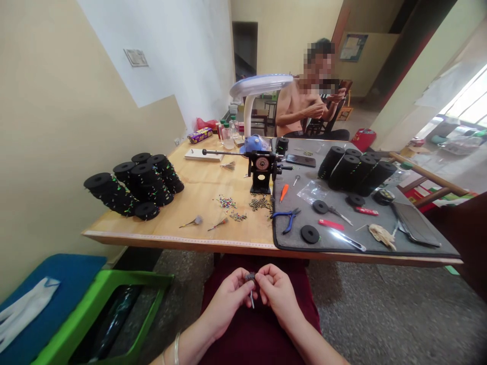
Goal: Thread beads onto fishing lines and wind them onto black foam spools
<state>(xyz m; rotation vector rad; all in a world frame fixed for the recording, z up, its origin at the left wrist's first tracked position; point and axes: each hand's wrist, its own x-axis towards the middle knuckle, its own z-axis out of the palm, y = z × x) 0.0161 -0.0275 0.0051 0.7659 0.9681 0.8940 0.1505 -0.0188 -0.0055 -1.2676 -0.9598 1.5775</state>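
Observation:
Over my lap, my left hand (233,290) is closed with thumb and fingers round a small dark grey clump (250,276). A thin white stem (251,299) hangs below it between the hands; I cannot make out what the piece is. My right hand (277,288) is closed too, its thumb and forefinger pinched together at the clump's right side. Whatever lies inside that pinch is hidden. Both hands are below the front edge of the wooden table (190,234), apart from everything on it.
Black foam spools (144,177) with coloured bits stand stacked at left; more spools (353,170) stand at right. Blue-handled pliers (287,219), an orange tool (283,192) and small bead piles (227,202) lie near a black winding device (262,172). Behind the lamp (261,83) sits another person (297,106).

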